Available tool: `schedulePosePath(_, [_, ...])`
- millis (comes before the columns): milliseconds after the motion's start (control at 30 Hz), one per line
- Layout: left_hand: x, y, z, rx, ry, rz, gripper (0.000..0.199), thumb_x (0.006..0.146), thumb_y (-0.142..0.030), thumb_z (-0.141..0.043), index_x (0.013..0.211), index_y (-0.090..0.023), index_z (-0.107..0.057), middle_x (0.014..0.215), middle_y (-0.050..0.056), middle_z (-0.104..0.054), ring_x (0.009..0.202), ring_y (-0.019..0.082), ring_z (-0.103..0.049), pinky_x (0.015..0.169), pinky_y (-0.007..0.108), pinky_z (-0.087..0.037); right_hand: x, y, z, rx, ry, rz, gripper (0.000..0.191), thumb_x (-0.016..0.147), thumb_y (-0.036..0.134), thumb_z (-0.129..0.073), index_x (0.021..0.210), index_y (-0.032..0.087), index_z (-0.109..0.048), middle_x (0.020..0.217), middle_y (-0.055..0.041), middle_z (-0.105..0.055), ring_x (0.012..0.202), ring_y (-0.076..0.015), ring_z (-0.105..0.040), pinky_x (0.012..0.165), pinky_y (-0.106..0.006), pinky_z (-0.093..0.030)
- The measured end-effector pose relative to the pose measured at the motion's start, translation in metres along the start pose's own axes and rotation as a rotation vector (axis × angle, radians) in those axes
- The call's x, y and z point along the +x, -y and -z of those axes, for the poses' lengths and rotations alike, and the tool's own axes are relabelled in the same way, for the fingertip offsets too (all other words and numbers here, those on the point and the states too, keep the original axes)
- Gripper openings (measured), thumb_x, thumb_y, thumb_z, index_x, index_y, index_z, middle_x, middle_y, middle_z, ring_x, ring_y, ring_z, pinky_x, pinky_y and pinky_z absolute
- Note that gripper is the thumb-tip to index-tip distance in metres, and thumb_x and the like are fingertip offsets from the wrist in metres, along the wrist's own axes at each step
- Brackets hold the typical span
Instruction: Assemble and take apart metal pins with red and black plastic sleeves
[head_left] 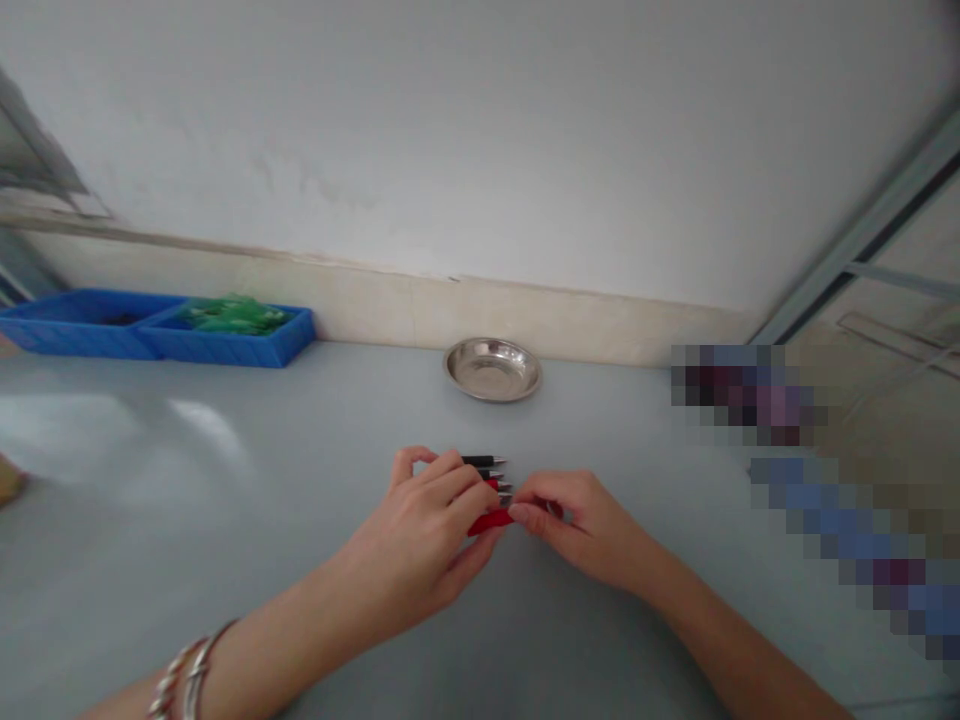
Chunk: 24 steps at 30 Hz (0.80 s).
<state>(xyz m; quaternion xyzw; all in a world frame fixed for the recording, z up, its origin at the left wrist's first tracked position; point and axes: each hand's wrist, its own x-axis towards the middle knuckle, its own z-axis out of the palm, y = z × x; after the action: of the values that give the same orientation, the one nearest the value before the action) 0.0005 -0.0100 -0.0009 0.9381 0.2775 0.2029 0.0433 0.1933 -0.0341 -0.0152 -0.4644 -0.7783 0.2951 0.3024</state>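
Note:
Several pens lie side by side on the table, their silver tips pointing right. At the far side of the row is a black pen point(480, 461), and nearest to me is a red pen point(490, 521). My left hand point(442, 515) curls over the row, with its fingers across the barrels and its thumb along the near side, hiding the pens' left ends. The red pen's tip end is pinched between the thumb and forefinger of my right hand point(574, 520), so that tip is hidden.
Behind the pens, a round steel dish point(492, 372) stands near the wall. A blue divided tray point(225, 348) with green plastic pieces point(241, 315) in one compartment sits at the back left. Blurred blocks cover the right side. A yellowish object point(9, 480) shows at the left edge.

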Motion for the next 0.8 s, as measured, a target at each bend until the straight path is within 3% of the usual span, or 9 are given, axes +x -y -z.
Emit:
schedulePosePath(267, [0.0016,0.0048,-0.0003,0.051,-0.017,0.019,0.015,0.086,-0.028,-0.054,0.096,-0.019,-0.059,0.083,0.002,-0.065,0.078,0.019,-0.055,0.078,0.037,-0.028,-0.001,-0.002,0.0071,0.034,-0.082,-0.101,0.035,0.089,0.036,-0.041,0.062,0.016,-0.05,0.058,0.0015,-0.047,0.059,-0.0109,-0.045,0.054,-0.021,-0.032])
schedulePosePath(800, [0.0027,0.0051,0.0002,0.096,-0.06,0.008,0.016,0.088,-0.025,-0.05,0.078,-0.018,-0.061,0.068,0.0,-0.063,0.063,0.015,-0.053,0.071,0.034,-0.029,-0.0012,-0.0035,0.0088,0.067,-0.103,-0.139,0.04,0.09,0.04,-0.038,0.06,0.016,-0.05,0.056,0.0011,-0.049,0.056,-0.0108,-0.046,0.054,-0.022,-0.035])
